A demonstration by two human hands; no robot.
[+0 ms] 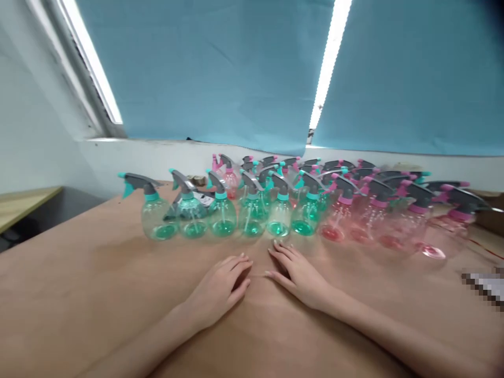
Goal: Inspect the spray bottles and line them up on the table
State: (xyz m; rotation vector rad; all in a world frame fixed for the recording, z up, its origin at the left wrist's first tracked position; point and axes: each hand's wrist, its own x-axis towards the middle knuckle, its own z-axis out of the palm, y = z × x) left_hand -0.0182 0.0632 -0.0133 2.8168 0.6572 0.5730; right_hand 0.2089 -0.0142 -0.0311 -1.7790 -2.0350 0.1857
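Observation:
My left hand [220, 286] lies flat on the brown table [79, 283], palm down, fingers stretched out and holding nothing. Beside it my right hand [297, 273] rests flat too, fingers apart and empty, its fingertips almost meeting the left hand's. Just beyond the fingers stands a row of several clear teal spray bottles [222, 212] with grey triggers and teal collars. To their right are several pink spray bottles [344, 215] with grey triggers. The nearest bottle to my right hand is a teal one [279, 212], a short way past the fingertips.
More bottles stand in rows behind, up to a white sill [157, 152] under blue blinds [205, 68]. A lower wooden surface [23, 202] is at far left. A blurred patch [486, 286] sits at the table's right edge.

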